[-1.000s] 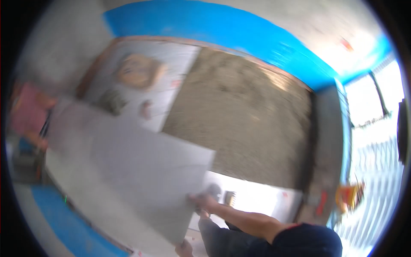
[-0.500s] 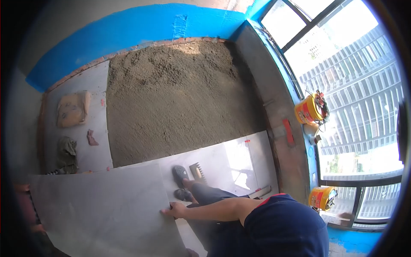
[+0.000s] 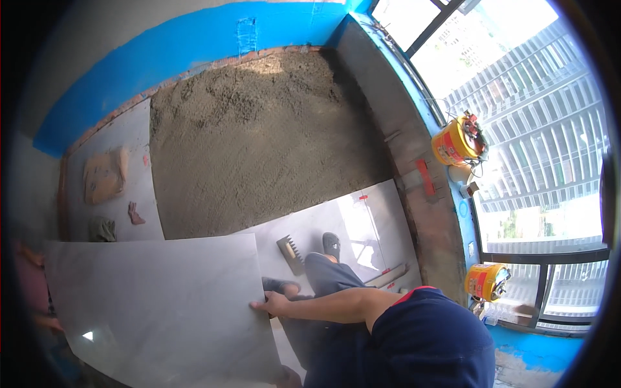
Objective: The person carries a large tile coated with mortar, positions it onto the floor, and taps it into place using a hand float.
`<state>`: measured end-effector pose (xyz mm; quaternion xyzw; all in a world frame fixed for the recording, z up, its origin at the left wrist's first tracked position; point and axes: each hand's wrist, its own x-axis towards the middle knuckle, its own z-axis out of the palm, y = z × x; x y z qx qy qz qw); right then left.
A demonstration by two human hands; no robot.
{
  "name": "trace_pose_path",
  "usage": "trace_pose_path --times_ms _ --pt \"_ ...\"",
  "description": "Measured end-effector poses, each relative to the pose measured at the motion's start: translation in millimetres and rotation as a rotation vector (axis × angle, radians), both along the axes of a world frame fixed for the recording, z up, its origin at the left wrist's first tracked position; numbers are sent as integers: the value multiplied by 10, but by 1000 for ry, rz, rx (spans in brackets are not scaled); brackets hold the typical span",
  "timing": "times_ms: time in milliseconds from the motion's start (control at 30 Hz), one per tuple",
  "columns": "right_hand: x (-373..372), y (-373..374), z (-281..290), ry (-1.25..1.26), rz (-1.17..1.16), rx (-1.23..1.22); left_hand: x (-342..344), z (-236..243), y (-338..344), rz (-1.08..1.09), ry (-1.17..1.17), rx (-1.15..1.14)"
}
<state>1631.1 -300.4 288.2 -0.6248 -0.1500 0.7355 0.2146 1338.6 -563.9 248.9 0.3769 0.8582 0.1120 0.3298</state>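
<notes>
My right hand is closed on the upper right edge of a large pale grey tile. My left hand, mostly cut off at the lower edge, grips the same tile lower down; its fingers are partly hidden. My dark-shod foot rests on a laid white tile. A notched trowel lies on that tile beside my feet. At the far left, a co-worker in pink has a hand at the tile's other end.
Rough grey mortar spreads up to blue-painted walls. On the left laid tile lie a paper sack, green cloth and pinkish cloth. Two yellow buckets sit by the window at right, on a ledge.
My view has swung toward the window. My feet have shifted, one now right of the notched trowel. The held tile has shifted slightly in view, with my hands still on it.
</notes>
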Motion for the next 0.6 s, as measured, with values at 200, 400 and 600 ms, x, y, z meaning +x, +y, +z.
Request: trace_pose_path --times_ms 200,400,600 --pt "954 -47 251 19 -26 6 1086 140 273 -56 -11 14" --pt "2121 -250 517 43 -62 106 2513 325 247 -127 36 72" --pt "3098 -444 592 -43 -35 209 3705 559 93 -126 63 107"
